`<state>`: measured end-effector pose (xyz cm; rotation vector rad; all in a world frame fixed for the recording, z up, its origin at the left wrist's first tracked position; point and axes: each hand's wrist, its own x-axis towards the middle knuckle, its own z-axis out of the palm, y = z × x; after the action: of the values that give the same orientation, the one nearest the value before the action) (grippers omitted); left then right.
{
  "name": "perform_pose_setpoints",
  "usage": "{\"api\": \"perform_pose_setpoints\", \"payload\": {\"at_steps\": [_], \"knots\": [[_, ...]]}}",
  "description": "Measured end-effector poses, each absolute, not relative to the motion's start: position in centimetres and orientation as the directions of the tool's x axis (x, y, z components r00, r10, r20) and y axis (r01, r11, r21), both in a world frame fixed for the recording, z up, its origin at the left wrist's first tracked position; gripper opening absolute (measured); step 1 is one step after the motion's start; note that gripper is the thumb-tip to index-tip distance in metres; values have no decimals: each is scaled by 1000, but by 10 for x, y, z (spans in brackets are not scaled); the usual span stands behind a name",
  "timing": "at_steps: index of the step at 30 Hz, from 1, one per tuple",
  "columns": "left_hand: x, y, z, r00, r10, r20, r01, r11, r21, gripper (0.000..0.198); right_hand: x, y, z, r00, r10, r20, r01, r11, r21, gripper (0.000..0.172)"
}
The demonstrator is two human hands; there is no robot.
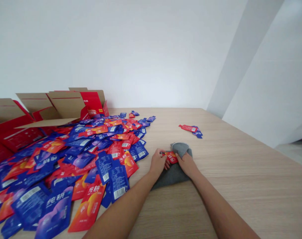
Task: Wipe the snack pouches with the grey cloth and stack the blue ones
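Note:
Near the middle of the table, a red packet (171,157) lies between my two hands, over a dark grey cloth (171,176). My left hand (158,163) pinches the packet's left end, fingers curled. At the packet's right side, my right hand (187,162) is closed on a folded part of the grey cloth, its thumb close to the packet. The cloth's upper fold, with a pale edge, stands up above my right hand. Some of my right fingers are hidden behind the cloth.
A large pile of red and blue packets (82,142) spreads over the left of the wooden table (240,172). Open red cardboard boxes (66,103) stand behind it at the back left. A red packet and a blue one (198,133) lie beyond my hands.

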<state>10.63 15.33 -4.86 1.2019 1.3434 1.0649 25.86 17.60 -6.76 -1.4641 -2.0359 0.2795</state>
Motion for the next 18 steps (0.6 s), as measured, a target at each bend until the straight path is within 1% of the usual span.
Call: {"api": "perform_pose_setpoints", "payload": {"at_steps": [2, 6, 8, 10, 12, 14, 18], "knots": [[107, 153, -48, -28, 990, -136, 82, 138, 987, 25, 261, 175, -67, -184, 919, 349, 747, 362, -558, 42], [107, 158, -48, -40, 979, -200, 48, 202, 978, 25, 262, 169, -67, -215, 914, 343, 651, 396, -648, 44], [106, 161, -48, -21, 970, -242, 36, 242, 970, 31, 261, 168, -68, -242, 908, 342, 617, 415, -668, 45], [104, 162, -48, -1, 965, -264, 21, 264, 964, 37, 260, 170, -69, -262, 895, 360, 610, 443, -657, 43], [103, 161, -48, 3, 966, -258, 8, 258, 966, 39, 258, 172, -70, -280, 885, 372, 633, 461, -622, 40], [103, 158, -47, -5, 971, -240, 2, 240, 971, 40, 257, 174, -70, -272, 892, 361, 704, 440, -557, 38], [106, 153, -44, -8, 975, -223, 13, 223, 975, 37, 258, 171, -68, -195, 927, 320, 902, 297, -314, 33]]}}
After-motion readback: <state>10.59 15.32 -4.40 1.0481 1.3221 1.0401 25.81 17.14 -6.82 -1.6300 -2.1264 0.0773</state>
